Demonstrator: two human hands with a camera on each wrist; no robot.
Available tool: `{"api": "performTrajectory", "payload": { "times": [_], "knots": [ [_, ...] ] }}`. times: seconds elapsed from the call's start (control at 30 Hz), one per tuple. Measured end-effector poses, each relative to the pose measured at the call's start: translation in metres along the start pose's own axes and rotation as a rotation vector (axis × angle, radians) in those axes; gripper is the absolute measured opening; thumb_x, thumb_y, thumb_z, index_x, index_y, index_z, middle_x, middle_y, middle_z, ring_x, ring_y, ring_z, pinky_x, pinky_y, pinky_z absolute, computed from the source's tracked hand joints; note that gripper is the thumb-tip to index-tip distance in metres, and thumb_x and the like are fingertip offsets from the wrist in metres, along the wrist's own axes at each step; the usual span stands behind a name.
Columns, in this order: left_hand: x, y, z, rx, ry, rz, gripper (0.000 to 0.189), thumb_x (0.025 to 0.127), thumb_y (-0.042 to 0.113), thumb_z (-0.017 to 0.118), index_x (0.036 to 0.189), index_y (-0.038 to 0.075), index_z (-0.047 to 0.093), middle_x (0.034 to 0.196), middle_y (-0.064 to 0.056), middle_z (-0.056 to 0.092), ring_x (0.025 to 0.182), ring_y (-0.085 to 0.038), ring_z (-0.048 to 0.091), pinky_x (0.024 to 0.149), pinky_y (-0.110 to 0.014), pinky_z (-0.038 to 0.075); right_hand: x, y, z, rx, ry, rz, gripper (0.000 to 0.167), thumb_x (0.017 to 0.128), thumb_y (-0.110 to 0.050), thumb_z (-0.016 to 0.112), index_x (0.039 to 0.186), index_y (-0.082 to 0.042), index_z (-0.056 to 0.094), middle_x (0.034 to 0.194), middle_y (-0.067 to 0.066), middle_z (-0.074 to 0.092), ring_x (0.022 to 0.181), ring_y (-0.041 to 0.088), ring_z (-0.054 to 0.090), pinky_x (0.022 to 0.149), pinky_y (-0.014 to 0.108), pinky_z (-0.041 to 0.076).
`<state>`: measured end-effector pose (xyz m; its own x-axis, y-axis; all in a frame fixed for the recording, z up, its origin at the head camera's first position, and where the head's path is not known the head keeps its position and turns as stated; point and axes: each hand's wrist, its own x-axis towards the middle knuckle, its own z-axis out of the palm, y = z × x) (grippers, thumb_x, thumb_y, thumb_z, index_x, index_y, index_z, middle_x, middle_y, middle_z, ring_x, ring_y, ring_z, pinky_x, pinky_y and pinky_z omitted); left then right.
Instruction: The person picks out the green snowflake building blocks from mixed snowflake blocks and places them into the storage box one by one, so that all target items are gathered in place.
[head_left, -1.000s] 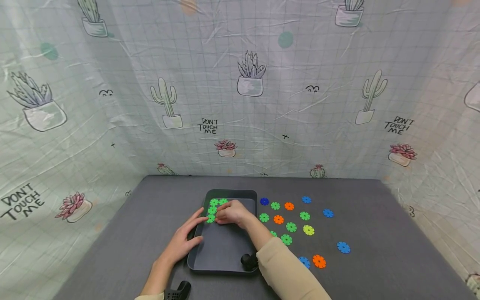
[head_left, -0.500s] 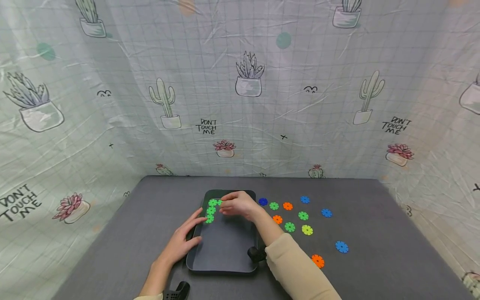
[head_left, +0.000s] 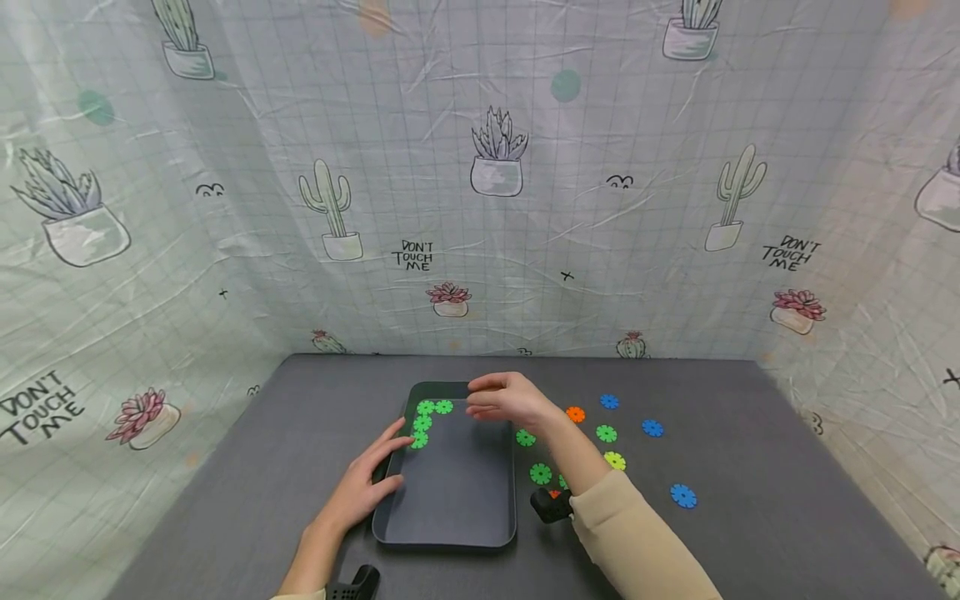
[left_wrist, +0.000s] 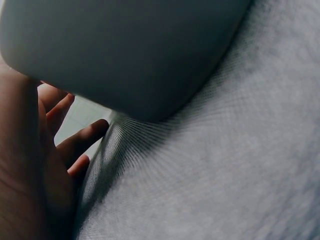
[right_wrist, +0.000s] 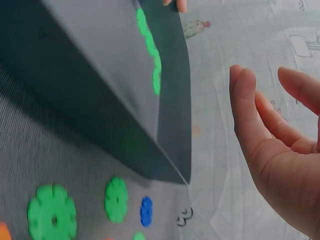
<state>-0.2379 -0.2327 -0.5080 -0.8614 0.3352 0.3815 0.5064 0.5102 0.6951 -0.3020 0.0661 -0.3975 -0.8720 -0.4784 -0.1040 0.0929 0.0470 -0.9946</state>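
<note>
Several green notched plastic discs [head_left: 422, 423] lie inside a dark grey tray [head_left: 450, 533], in a line down its left side with one more beside the top. My left hand [head_left: 360, 487] rests over the tray's left rim, fingers spread, one fingertip at the lowest green disc. In the left wrist view the tray's wall hides part of that hand. My right hand [head_left: 510, 400] is above the tray's far right corner, its fingers loosely bent and apart from the thumb. The right wrist view shows nothing between these fingers [right_wrist: 245, 95].
Right of the tray, loose discs lie on the grey table [head_left: 750, 433]: several green ones [head_left: 540, 473], blue ones [head_left: 683, 496], orange ones [head_left: 575, 414] and a yellow one [head_left: 615, 461]. My right forearm covers some of them. A cactus-printed curtain [head_left: 570, 208] surrounds the table.
My right hand has drawn back from the upper green discs toward the tray's right rim, uncovering the top right disc, which stays there. My left hand keeps its place at the left rim.
</note>
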Motion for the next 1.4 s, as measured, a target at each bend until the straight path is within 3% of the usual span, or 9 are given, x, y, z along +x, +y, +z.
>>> {"api": "performTrajectory", "payload": {
  "times": [0.3,0.77,1.07,1.4],
  "knots": [
    [-0.001,-0.002,0.001,0.004,0.003,0.004,0.056,0.084,0.004,0.07,0.139,0.01,0.06,0.161,-0.012,0.034,0.146,-0.037,0.031,0.103,-0.07,0.03,-0.026,-0.002,-0.023,-0.031,-0.029,0.001,0.044,0.1,-0.008,0.061,0.139,0.01,0.051,0.133,0.029,0.057,0.111,0.032,0.066,0.099,0.044,0.048],
    [-0.003,0.0,0.001,-0.018,0.0,-0.018,0.053,0.088,0.007,0.069,0.141,0.01,0.059,0.162,-0.009,0.033,0.146,-0.038,0.029,0.103,-0.071,0.028,-0.057,0.017,-0.054,-0.129,-0.012,-0.008,0.05,0.099,-0.015,0.065,0.14,0.01,0.051,0.131,0.029,0.059,0.11,0.034,0.067,0.097,0.048,0.049],
    [-0.002,0.001,0.0,-0.02,0.004,-0.006,0.054,0.087,0.005,0.069,0.14,0.01,0.059,0.162,-0.01,0.033,0.146,-0.038,0.03,0.103,-0.07,0.029,-0.075,0.028,-0.071,-0.201,-0.011,0.009,0.048,0.099,-0.017,0.065,0.138,0.009,0.053,0.124,0.028,0.064,0.112,0.045,0.063,0.093,0.048,0.052],
    [-0.002,0.002,0.001,-0.023,-0.003,0.0,0.054,0.088,0.004,0.069,0.14,0.008,0.059,0.162,-0.012,0.033,0.146,-0.038,0.029,0.103,-0.071,0.029,-0.09,0.044,-0.086,-0.229,-0.045,0.015,0.051,0.099,-0.014,0.063,0.139,0.014,0.049,0.127,0.028,0.062,0.109,0.04,0.065,0.09,0.047,0.053]
  ]
}}
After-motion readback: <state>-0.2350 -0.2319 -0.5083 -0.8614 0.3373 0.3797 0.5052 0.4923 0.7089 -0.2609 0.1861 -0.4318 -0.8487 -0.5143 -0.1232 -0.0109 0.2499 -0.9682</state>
